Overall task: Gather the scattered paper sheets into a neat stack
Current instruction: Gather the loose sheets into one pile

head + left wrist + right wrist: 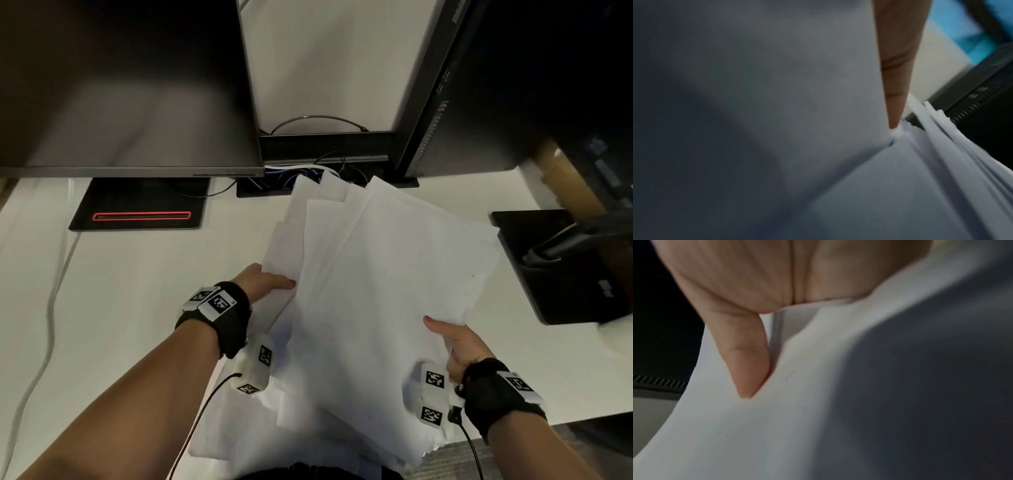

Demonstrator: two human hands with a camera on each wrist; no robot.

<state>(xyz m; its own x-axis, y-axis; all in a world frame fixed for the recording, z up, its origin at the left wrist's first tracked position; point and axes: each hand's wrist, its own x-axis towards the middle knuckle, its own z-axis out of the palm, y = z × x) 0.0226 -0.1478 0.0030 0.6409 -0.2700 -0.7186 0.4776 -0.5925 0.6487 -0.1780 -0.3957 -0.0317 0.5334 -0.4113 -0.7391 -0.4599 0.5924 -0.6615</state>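
Both hands were on the paper sheets (383,274) at that moment, and the gathering was well under way. The left hand (265,279) held the left side of the bundle, thumb on top and fingers slipped underneath, the grip closed on the paper. The right hand (460,346) pinched the near right side the same way, thumb pressed flat on the top sheet; the right wrist view showed that thumb (748,366) bearing down on the page.

The sheets were in one bunch over the middle of the desk (137,291), reaching from its back edge to overhang the front edge. Neat it was not: corners fanned out at the far end, edges stepped one past another, and the left wrist view showed the layered edges (941,133) splayed. More sheets lay loose beneath, near the front edge. By my reckoning the collecting was mostly done; the squaring-up and tapping edges flush was left, along with taking in those lower sheets.

The desk was plain white. A dark monitor (120,85) stood at the back left, its stand base (137,205) marked with a red outline. Cables (308,171) tangled at the back edge, and a second dark screen (479,85) rose at the back right, with a black stand (565,267) by the right edge. The room was dim.
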